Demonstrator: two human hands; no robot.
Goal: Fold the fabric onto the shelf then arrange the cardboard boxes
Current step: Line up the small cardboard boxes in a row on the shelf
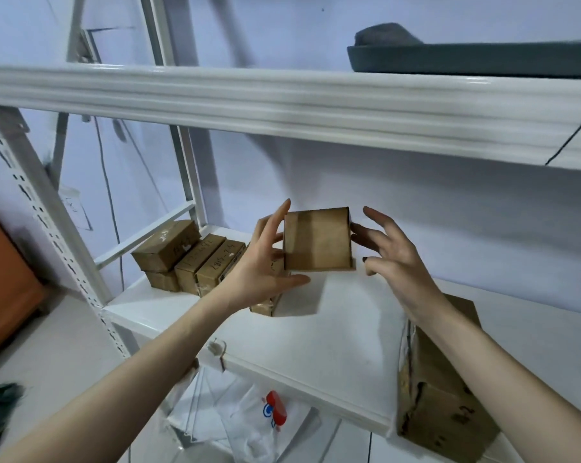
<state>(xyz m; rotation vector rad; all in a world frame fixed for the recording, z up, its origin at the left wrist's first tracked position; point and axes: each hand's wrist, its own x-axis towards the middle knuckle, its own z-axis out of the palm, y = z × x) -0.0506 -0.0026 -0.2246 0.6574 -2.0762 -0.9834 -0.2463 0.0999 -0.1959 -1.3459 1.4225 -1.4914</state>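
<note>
Box, upright: left hand gripping, right hand spread against its side; row of boxes at 9 o'clock.

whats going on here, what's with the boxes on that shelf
A person holds a small brown cardboard box above the white metal shelf. The left hand grips its left side, and the right hand has its fingers spread at its right side. A row of similar small cardboard boxes sits back left, a larger cardboard box front right. Folded grey fabric lies on the upper shelf.
</note>
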